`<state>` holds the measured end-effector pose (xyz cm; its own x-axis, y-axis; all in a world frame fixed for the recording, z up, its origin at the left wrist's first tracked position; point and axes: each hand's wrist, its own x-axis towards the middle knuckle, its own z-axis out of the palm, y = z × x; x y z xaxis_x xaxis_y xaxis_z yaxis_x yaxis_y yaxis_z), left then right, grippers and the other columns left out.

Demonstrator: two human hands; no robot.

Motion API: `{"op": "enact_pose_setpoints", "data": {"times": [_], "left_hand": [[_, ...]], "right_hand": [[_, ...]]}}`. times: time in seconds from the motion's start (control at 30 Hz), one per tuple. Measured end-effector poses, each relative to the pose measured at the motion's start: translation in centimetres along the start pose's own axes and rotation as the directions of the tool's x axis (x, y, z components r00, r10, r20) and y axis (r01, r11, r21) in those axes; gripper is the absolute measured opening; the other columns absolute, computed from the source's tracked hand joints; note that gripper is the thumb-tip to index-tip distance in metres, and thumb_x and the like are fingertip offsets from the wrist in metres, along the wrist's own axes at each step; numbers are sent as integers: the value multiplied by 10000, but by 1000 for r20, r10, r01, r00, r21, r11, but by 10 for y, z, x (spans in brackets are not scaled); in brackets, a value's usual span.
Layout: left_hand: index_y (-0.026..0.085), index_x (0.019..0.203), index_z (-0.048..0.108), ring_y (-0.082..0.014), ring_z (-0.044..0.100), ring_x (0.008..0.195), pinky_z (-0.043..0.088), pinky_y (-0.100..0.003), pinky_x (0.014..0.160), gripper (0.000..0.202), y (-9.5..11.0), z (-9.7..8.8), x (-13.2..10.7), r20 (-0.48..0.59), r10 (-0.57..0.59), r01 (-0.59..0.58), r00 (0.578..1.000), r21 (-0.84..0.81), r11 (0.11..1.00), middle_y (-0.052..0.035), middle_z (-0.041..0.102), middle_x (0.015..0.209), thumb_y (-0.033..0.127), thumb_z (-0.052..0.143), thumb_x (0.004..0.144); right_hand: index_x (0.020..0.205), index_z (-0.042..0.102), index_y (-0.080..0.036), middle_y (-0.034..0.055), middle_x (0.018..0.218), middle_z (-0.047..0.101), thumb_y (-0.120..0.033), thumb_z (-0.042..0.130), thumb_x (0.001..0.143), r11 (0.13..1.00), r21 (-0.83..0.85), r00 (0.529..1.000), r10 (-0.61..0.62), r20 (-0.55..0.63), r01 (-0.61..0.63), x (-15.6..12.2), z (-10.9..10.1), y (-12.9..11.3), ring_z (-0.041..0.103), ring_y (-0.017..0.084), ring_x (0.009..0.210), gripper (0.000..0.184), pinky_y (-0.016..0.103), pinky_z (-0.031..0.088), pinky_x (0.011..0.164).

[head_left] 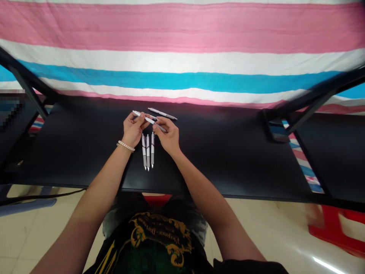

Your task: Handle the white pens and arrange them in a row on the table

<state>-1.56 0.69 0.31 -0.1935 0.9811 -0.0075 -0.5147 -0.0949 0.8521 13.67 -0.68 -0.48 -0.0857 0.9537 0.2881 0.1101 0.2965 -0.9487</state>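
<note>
Both hands hold one white and grey pen [149, 120] between them over the black table [228, 152]. My left hand [132, 129], with a beaded bracelet at the wrist, pinches the pen's left end. Around its right end my right hand [169, 135] has its fingers closed. Three more pens [148, 150] lie side by side on the table right under the hands, pointing towards me. Another pen [162, 113] lies alone just beyond the hands.
A pink, white and blue striped cloth [182, 57] hangs behind the table. Black frame bars [313, 99] slope at the left and right ends. A red stool [336, 228] stands on the tiled floor at the right.
</note>
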Motion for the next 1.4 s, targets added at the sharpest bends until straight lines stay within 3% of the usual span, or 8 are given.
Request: {"op": "enact_pose_setpoints", "data": {"times": [0.1, 0.17, 0.27, 0.37, 0.63, 0.87, 1.13, 1.4], "left_hand": [[188, 880, 607, -166, 764, 889, 622, -296, 840, 322, 1, -1, 1, -5, 5, -5, 1000, 1, 1000, -50, 771, 908, 350, 868, 784], [196, 877, 605, -165, 765, 904, 621, -287, 843, 307, 3, -5, 4, -67, 34, -35, 997, -14, 999, -40, 771, 911, 350, 858, 797], [201, 849, 610, -146, 763, 933, 613, -250, 864, 266, 6, -13, 12, -193, 71, -85, 979, -67, 994, -23, 770, 918, 346, 831, 828], [190, 824, 630, -131, 759, 957, 603, -215, 885, 222, 8, -20, 17, -245, 58, -97, 968, -148, 984, -21, 772, 932, 314, 812, 852], [182, 832, 638, -136, 768, 895, 617, -202, 817, 248, 4, -10, 10, -83, -7, -4, 996, -136, 991, -31, 775, 916, 320, 844, 819], [180, 877, 611, -167, 769, 879, 630, -271, 808, 326, 1, 2, -3, 52, 3, -5, 999, 36, 999, -55, 780, 904, 366, 863, 787], [185, 881, 607, -167, 766, 901, 626, -284, 850, 312, 2, 4, -4, 48, -21, 20, 999, 39, 999, -57, 775, 906, 364, 850, 802], [178, 874, 611, -173, 765, 922, 624, -295, 866, 322, 1, 3, -4, 52, -23, 21, 998, 29, 999, -62, 774, 917, 366, 860, 791]], "right_hand": [[1136, 733, -249, 43, 988, 732, -381, 621, 960, 994, -110, 999, -27, 19, 29, 0, -2, 1, 672, 168, 800, 246, 328, 571, 765], [1073, 756, -233, 51, 987, 731, -331, 601, 969, 981, -184, 998, -61, -5, 59, 0, -5, 0, 663, 170, 808, 210, 326, 549, 779], [1036, 755, -218, 45, 970, 727, -276, 586, 967, 976, -197, 993, -106, -57, 93, 0, -8, -4, 645, 159, 790, 191, 310, 524, 763], [1014, 753, -214, 35, 929, 725, -257, 584, 962, 980, -170, 988, -117, -103, 98, 0, -8, -5, 633, 150, 764, 182, 294, 512, 735], [969, 757, -225, 22, 916, 741, -224, 645, 919, 976, -114, 977, -195, -88, 184, -2, -3, -3, 678, 157, 802, 123, 311, 546, 808], [1060, 690, -241, 14, 965, 754, -237, 677, 893, 985, -117, 982, -143, -120, 130, -4, 0, -2, 727, 170, 849, 168, 331, 591, 841], [960, 697, -238, 1, 897, 744, -266, 686, 912, 947, -250, 967, -233, -101, 202, -6, -2, -2, 705, 159, 777, 56, 308, 577, 793], [962, 704, -232, 19, 900, 756, -289, 633, 966, 900, -353, 950, -301, -83, 254, -8, -1, -4, 700, 167, 802, 91, 303, 556, 792]]}}
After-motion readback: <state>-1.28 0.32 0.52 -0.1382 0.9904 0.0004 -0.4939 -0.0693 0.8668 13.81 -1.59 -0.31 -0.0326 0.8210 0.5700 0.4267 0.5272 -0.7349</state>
